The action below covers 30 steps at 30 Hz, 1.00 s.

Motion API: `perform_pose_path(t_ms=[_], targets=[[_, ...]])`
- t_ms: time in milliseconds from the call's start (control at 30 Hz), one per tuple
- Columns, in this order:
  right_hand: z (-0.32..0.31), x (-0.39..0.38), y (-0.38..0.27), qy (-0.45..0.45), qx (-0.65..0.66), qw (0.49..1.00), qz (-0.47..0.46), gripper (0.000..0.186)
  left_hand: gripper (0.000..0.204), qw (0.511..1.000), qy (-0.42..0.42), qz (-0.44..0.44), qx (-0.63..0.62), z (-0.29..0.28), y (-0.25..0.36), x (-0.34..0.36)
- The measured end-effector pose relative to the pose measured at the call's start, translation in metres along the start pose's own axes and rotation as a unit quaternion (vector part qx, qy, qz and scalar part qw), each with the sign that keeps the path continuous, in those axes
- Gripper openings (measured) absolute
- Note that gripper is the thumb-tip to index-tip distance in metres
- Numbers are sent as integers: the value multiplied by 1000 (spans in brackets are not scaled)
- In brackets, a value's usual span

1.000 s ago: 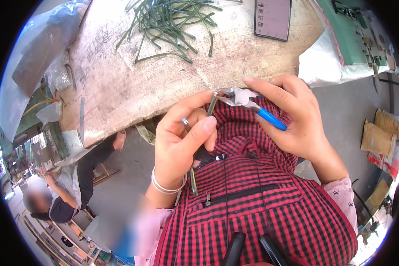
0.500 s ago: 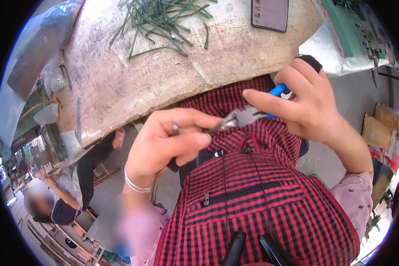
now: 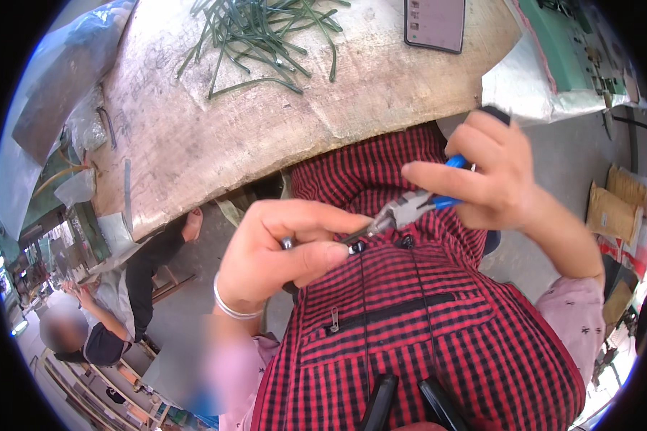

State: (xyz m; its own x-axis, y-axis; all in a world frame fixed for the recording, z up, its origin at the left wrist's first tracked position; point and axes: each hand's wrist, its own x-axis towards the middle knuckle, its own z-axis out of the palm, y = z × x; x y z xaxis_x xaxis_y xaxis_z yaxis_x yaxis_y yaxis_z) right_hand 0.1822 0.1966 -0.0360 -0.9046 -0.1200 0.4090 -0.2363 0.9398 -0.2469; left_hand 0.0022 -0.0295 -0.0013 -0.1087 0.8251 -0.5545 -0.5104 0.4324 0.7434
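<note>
My right hand [image 3: 494, 169] is closed round the blue handles of a pair of pliers [image 3: 411, 208]. The metal jaws point left, at the fingertips of my left hand [image 3: 284, 243]. Between that hand's thumb and forefinger is a thin dark green strip [image 3: 357, 235], mostly hidden by the fingers. Its end meets the plier jaws; whether they grip it is too small to tell. Both hands are over my lap, just off the table's front edge. On the table lies a heap of similar green strips or tubes [image 3: 255, 39].
The worn wooden table [image 3: 338, 108] fills the upper middle. A phone [image 3: 435, 29] lies at its far right. Clear plastic bags [image 3: 72, 79] are at the left, and a plastic-covered green machine [image 3: 564, 50] at the right. Another person [image 3: 108, 330] sits at lower left.
Both hands have come slightly lower, towards my apron, with the pliers and the strip. The plier jaws and the left fingertips stay together. The heap on the table is unchanged.
</note>
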Motion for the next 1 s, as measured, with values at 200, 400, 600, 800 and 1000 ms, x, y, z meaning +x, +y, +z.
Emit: perform_pose_path(t_ms=[200,400,600,800,1000], targets=[[27,-2,-13,57,52,992,97,54,29,998,45,23,23,2,1,-1],[10,3,-7,11,70,993,99,50,34,996,-2,20,-88,-2,-15,5],[44,-27,-29,91,358,858,358,50,18,948,213,230,54,-17,-9,20],[41,-20,-36,12,344,885,313,48,13,527,309,326,722,-129,10,92],[45,-41,-48,-2,385,813,438,56,8,600,417,353,585,-92,7,73]])
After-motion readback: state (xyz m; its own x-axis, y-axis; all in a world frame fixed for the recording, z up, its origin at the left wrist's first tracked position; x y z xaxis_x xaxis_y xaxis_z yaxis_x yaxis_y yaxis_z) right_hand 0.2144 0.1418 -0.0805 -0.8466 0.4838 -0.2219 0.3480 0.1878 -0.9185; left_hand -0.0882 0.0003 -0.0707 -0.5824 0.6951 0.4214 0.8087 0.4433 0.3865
